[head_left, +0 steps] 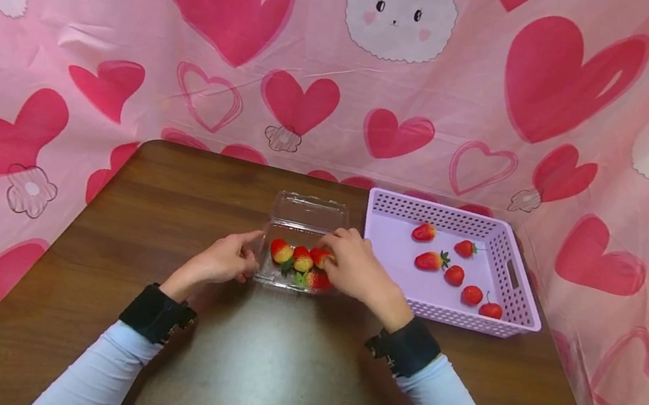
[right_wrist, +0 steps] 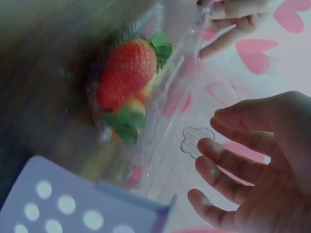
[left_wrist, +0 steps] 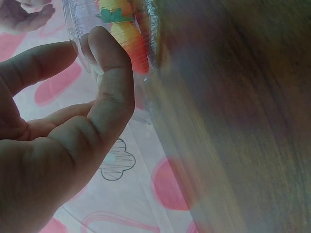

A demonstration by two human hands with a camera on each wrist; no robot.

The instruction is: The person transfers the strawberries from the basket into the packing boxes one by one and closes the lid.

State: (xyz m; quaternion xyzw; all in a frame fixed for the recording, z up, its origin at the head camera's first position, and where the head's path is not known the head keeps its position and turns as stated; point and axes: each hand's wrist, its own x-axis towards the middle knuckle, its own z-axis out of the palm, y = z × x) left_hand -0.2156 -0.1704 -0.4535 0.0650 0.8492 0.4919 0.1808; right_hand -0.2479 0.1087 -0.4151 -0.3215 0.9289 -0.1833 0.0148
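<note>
A clear plastic clamshell box (head_left: 267, 282) sits on the table, its lid (head_left: 310, 211) raised at the back. Several strawberries (head_left: 281, 251) with red and yellow skins lie inside; one large red strawberry (right_wrist: 127, 73) shows through the wall in the right wrist view. At the box's left side, my left hand (head_left: 226, 259) pinches the rim between thumb and finger. My right hand (head_left: 361, 267) hovers over the box's right end, partly covering the strawberries there. In the right wrist view its fingers (right_wrist: 233, 162) are loosely bent, with nothing between them.
Right of the box stands a lilac basket (head_left: 375, 262) with perforated walls, close to the right forearm. Several red strawberries (head_left: 431, 260) are scattered in it. The brown wooden table (head_left: 257, 364) ends at a pink heart-patterned cloth (head_left: 217, 111) behind.
</note>
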